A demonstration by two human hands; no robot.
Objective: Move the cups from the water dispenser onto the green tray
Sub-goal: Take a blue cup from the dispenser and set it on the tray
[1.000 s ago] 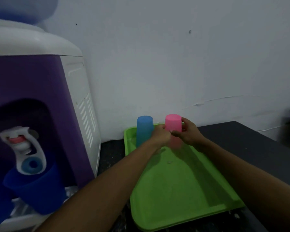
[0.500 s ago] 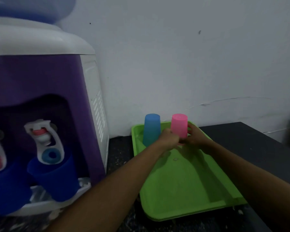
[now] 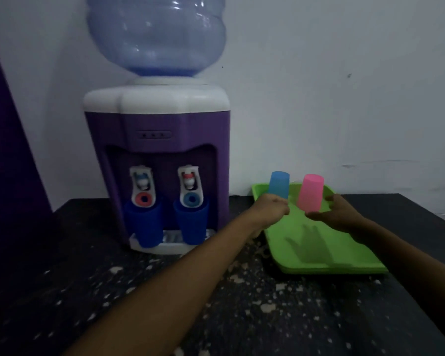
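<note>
Two cups already upside down at far end of green tray [image 3: 319, 255]: light blue cup [image 3: 279, 184] just beyond left hand [image 3: 271, 209], pink cup [image 3: 310, 192] just beyond and slightly left of right hand [image 3: 341, 215]. Pink cup looks tilted, top leaning right; may not be fully settled, can't tell if base rim sits flat.

Left grip: curled into loose fist, fingers pressed together, nothing visibly held; knuckles in front of blue cup's base, contact w/ cup unclear. Right grip: spread, palm up-ish, fingers [image 3: 330, 199] near pink cup's lower right side, prob. just apart from it, not pinching.

Still to move: two dark blue cups on water dispenser [image 3: 157, 140]. Left dark blue cup [image 3: 144, 222] under red tap, right dark blue cup [image 3: 190, 219] under blue tap, both upright on drip tray, long axis vertical, mouths up against the taps.

Key relation for next move: both lie well to left of both grips, at about same depth as left grip. Left hand clearly nearer, w/ right dark blue cup the closest target. Likely needs sideways reach left, side-on wrap around cup body, then pull out toward body & down to clear tap before swinging right to tray. Right hand far off; would have to cross over left arm. Free tray space mostly on near side of both grips.
</note>
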